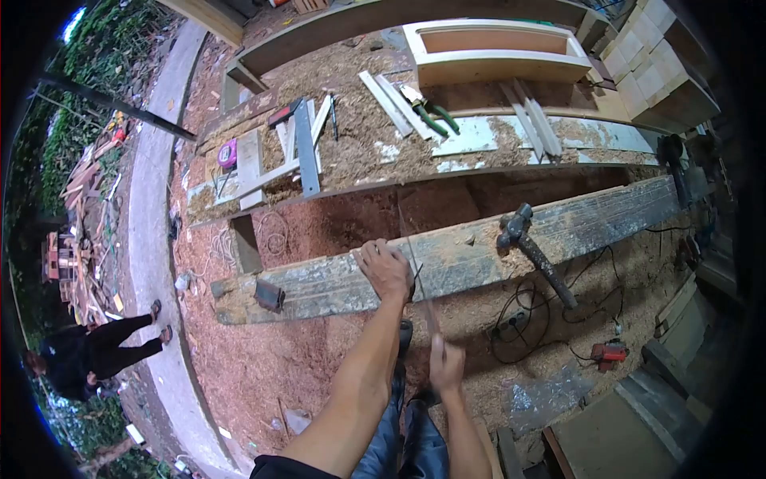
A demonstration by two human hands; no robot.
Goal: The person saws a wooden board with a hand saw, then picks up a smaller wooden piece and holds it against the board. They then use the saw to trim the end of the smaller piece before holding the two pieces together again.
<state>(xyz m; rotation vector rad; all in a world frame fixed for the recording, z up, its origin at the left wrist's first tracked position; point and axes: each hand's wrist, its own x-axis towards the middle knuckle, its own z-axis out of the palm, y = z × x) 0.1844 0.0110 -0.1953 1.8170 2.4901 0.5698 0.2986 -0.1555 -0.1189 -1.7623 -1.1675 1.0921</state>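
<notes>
My left hand (386, 270) bears down on a weathered, paint-stained wooden plank (471, 260), its fingers bent at the far edge. A thin dark sliver sticks out beside its thumb. Closed around the near end of a long, thin handsaw (429, 313) is my right hand (447, 364), below the plank's near edge. The saw is seen almost edge-on and its blade crosses the plank just right of my left hand. Its handle is hidden in my fist. Farther right, a hammer (536, 254) lies across the plank. A small dark block (270, 295) sits toward the left end.
Behind the plank, a sawdust-covered bench (359, 172) holds green-handled pliers (431, 112), white wood strips, a try square (306, 152) and a pink tape measure (227, 154). A white-edged wooden frame (495, 52) stands beyond. Cables and a red tool (609, 355) lie at right. A person (88, 355) stands at left.
</notes>
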